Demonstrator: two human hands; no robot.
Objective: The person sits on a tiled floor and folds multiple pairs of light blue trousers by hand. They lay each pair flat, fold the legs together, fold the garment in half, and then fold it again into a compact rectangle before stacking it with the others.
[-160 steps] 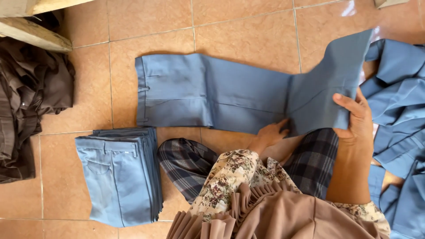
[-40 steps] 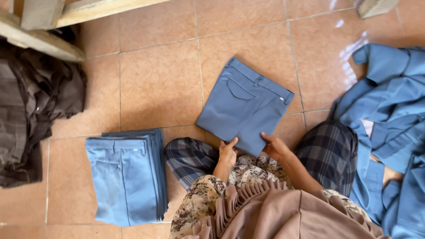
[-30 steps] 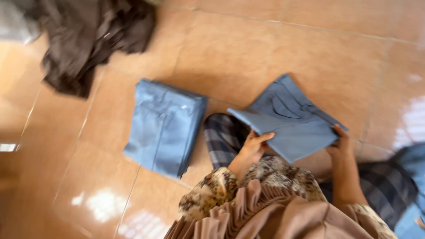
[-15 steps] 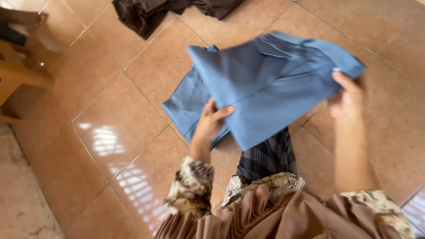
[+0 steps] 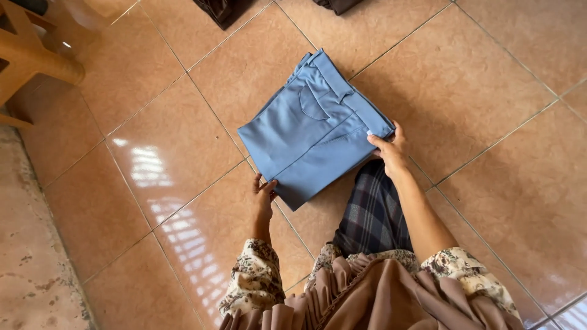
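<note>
Two hands work at one folded garment in the head view. A pair of blue cotton trousers folded into a flat rectangle (image 5: 315, 128) lies on the glossy terracotta tiled floor (image 5: 477, 79), set askew to the grout lines, directly in front of the person's knees. It seems to sit on top of more blue fabric of the same kind (a few layered edges show at its far corner), which would explain why it is squared up so neatly: the edges are being matched to a stack below.

The right hand (image 5: 391, 150) pinches the near right corner of the folded trousers, thumb on top and fingers tucked under the edge, closed lightly on the cloth. The left hand (image 5: 264, 192) rests at the near left corner, fingers half curled and touching the lower edge; whether it actually grips the fabric or only steadies it I cannot tell.

Between the forearms a dark checked cloth over the person's leg (image 5: 373, 214) reaches almost to the trousers' near edge. Floral sleeves and a pleated tan garment fill the bottom of the frame. A wooden furniture leg (image 5: 36, 58) stands at the floor's far left corner, and dark brown fabric (image 5: 223, 7) lies along the far edge, well apart.
</note>
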